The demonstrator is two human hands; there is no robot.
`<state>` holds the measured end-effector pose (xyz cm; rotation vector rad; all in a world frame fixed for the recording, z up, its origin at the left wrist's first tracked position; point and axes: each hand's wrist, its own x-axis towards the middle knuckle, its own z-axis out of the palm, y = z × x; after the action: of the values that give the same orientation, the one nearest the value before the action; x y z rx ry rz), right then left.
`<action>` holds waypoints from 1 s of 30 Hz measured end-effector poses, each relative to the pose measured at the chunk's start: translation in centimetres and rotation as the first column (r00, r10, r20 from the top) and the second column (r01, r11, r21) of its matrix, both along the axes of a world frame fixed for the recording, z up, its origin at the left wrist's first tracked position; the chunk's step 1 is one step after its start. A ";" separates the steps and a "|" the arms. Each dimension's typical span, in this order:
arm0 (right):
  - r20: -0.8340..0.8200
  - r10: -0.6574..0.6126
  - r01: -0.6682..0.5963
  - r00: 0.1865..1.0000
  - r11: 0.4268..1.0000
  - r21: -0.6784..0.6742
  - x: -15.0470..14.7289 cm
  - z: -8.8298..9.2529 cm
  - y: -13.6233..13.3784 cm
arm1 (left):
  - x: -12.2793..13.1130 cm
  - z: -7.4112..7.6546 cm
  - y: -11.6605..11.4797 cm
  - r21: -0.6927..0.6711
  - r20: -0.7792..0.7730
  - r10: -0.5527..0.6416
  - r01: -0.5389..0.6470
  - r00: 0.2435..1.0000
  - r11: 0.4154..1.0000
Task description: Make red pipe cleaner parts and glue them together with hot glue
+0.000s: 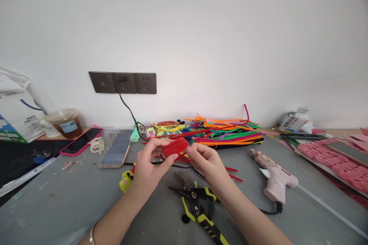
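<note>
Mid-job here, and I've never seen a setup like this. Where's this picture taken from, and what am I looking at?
There's no machine here, just a person's two bare hands. The single picture comes from a camera worn on their head, looking forward and down, so you see roughly their view.

The left hand holds a red fuzzy piece; the right hand has its fingertips at that piece's right edge, though whether they grip it is hard to tell.

On the grey work surface, pliers with yellow-and-black handles lie nearest the wearer, a pink glue gun sits to the right, and colorful fuzzy stems are piled towards the wall.
</note>
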<state>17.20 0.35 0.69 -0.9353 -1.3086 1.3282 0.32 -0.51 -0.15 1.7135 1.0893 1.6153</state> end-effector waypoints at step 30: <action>0.015 0.017 -0.017 1.000 1.000 -0.002 -0.1 -0.1 0.1 | -0.1 0.1 1.3 -0.277 0.267 0.046 0.031 0.963 0.960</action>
<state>17.10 0.46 0.58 -0.9385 -1.3293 1.3377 0.23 0.74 -0.08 1.2658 1.1248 1.5599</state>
